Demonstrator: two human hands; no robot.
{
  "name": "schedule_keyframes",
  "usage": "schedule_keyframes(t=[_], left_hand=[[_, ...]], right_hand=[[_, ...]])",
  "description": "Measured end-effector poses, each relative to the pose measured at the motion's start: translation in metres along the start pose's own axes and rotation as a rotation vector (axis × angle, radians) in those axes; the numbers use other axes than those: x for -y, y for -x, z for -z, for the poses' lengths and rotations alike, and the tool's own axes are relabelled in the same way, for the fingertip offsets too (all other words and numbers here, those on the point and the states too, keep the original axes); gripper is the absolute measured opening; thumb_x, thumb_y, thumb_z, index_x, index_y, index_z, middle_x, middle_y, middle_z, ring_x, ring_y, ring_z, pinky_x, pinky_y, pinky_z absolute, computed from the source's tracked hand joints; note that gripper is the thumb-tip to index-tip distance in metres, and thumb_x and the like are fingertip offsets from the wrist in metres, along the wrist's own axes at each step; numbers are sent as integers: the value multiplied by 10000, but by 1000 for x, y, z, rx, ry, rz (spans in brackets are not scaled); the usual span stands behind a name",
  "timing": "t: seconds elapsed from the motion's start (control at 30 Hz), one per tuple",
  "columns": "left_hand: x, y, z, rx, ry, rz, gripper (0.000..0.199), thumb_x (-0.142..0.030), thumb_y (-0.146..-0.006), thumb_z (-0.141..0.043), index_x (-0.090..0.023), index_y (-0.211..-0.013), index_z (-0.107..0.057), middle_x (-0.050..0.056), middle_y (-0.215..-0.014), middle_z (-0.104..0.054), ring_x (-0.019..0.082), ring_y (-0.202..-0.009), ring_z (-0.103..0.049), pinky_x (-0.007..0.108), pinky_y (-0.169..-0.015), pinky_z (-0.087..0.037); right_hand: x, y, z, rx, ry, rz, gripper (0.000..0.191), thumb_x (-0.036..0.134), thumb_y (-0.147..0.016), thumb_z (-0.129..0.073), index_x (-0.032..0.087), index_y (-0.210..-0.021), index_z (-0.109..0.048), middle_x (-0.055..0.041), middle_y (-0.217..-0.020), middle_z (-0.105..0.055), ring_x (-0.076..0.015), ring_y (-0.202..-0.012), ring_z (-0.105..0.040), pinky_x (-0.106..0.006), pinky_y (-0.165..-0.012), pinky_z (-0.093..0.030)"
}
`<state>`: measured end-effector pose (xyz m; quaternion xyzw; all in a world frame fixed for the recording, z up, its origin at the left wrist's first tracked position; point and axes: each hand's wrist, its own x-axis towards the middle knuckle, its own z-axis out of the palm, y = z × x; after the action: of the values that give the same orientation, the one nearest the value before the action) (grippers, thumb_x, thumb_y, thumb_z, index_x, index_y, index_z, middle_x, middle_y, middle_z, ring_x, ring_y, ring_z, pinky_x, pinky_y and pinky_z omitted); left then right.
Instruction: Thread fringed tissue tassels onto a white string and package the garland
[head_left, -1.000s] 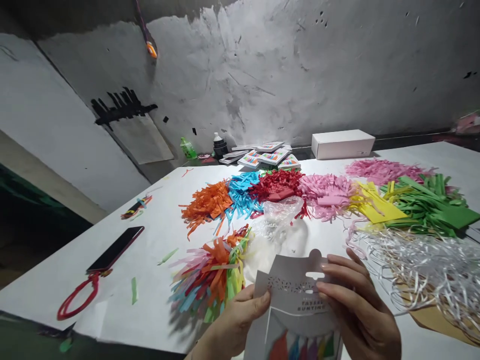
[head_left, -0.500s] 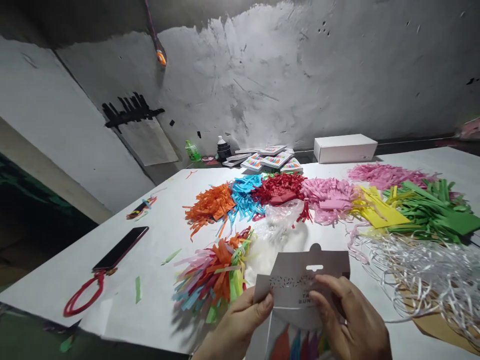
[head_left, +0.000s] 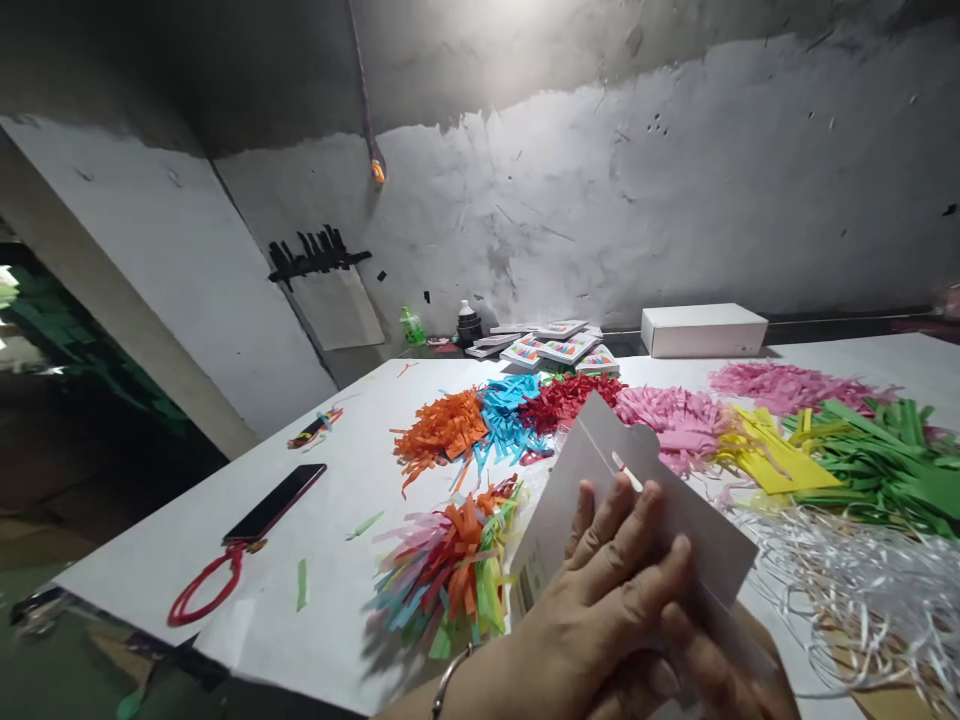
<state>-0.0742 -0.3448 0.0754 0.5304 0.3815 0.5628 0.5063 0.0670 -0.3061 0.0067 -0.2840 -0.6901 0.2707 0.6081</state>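
Observation:
A white cardboard hang-tab box (head_left: 559, 500) is tilted in front of me, its plain outer panels facing up. My left hand (head_left: 600, 590), with a metal bracelet at the wrist, lies over it, fingers stretched along the panel near the hang slot. Lower down, partly covered by the left, my right hand (head_left: 720, 665) grips the box from the right. The box's lower part and both thumbs are mostly hidden. Left of the box lies a mixed-colour bundle of paper tassels (head_left: 454, 560).
Orange (head_left: 442, 430), blue (head_left: 510, 410), red (head_left: 574, 400) and pink (head_left: 671, 420) tassels form a row behind. Yellow (head_left: 776, 455) and green (head_left: 885, 465) ones lie right, above white ribbon (head_left: 885, 580). A phone (head_left: 277, 505), printed boxes (head_left: 566, 345) and a white carton (head_left: 703, 330) are around.
The box has been turned, so its printed windowed side no longer shows. My left hand has moved from its left edge across the panel. The view has shifted slightly.

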Motion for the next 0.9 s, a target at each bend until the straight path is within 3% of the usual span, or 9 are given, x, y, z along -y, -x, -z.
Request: schedule_keyframes(t=[0.07,0.13,0.23,0.3,0.37,0.5,0.63,0.73,0.9], left_hand=[[1,-3,5,-144,-160,-238,667,-229,-707,-854,-264,-1337,-637,36,-1583,-398,330,-1539,-29,425,-1244,-47],[6,-8,18,-271,-206,-286,819,-206,-735,-842,-290,-1467,-486,48,-1579,-408,316,-1525,-161,401,-1237,-148],[15,-18,40,-64,-71,21,688,-349,-724,-859,-182,-1347,-619,144,-1305,-670,375,-1272,-561,408,-1033,-480],[21,-22,50,122,47,180,584,-425,-684,-870,-99,-1150,-736,174,-1062,-762,383,-1047,-691,403,-868,-559],[27,-22,55,156,152,242,572,-409,-654,-885,-98,-1114,-749,162,-972,-779,359,-943,-726,397,-818,-566],[36,-17,55,49,257,328,537,-350,-701,-857,-138,-1176,-724,147,-1014,-777,314,-908,-737,375,-798,-559],[41,-14,53,16,254,313,406,-329,-729,-843,-139,-1081,-768,130,-981,-781,285,-924,-722,353,-847,-526],[45,-12,53,10,223,316,343,-353,-725,-850,-163,-1005,-794,97,-929,-779,245,-861,-703,328,-817,-512],[54,-5,53,17,101,249,356,-430,-667,-880,-166,-897,-816,61,-888,-765,219,-854,-643,296,-800,-483]], right_hand=[[-2,1,15,-58,-83,-121,386,442,-1001,-443,270,-1252,-680,-61,-853,-781,-227,-625,-746,-271,-509,-605],[-2,3,28,-149,-244,-337,337,492,-954,-534,278,-1103,-747,-56,-855,-784,-229,-641,-747,-283,-524,-611],[0,0,35,-154,-534,-692,347,520,-777,-744,243,-982,-780,-76,-911,-784,-273,-793,-756,-322,-605,-622],[-2,-5,33,-62,-606,-788,399,506,-739,-775,202,-997,-774,-95,-915,-780,-290,-844,-748,-352,-667,-619],[-9,-8,29,30,-589,-782,425,520,-750,-761,180,-1005,-764,-101,-903,-778,-286,-856,-743,-368,-716,-612],[-31,-2,32,-14,-277,-601,459,530,-750,-771,176,-1039,-723,-90,-872,-762,-242,-768,-730,-325,-663,-607],[-37,7,41,-352,402,46,521,334,-811,-785,229,-1291,-612,-8,-734,-667,-135,-592,-615,-229,-587,-527],[-29,1,39,-101,562,463,550,228,-859,-740,240,-1377,-555,2,-699,-612,-157,-639,-578,-288,-662,-518],[-24,-12,31,141,352,407,314,115,-932,-605,139,-1245,-603,-40,-759,-601,-152,-711,-550,-258,-616,-503]])
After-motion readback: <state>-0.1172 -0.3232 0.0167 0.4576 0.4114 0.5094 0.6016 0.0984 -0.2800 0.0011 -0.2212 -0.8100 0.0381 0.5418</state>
